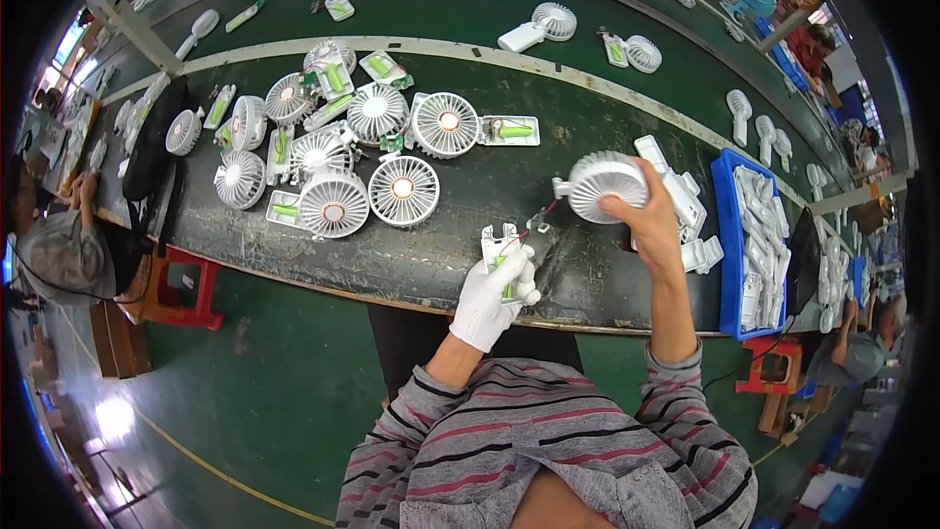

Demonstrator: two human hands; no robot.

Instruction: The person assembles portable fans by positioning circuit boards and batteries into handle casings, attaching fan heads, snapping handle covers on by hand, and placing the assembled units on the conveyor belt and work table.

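My gloved left hand [496, 296] is closed around a white fan handle half [500, 237] with a green battery in it, just over the table's near edge. A bare right hand, my right hand [649, 218], grips a round white fan head [605, 186] by its rim, with the thumb across the grille. Thin red and dark wires with a small circuit board [538, 225] run between the handle half and the fan head. Loose white handle shells [679, 198] lie on the table beside my right hand, partly hidden by it.
A heap of white fans [333, 204] with exposed green batteries covers the table's left part. At the right stands a blue crate [728, 235] full of white shells. More fans [554, 22] lie on the green belt [431, 0] beyond. Co-workers sit at both sides.
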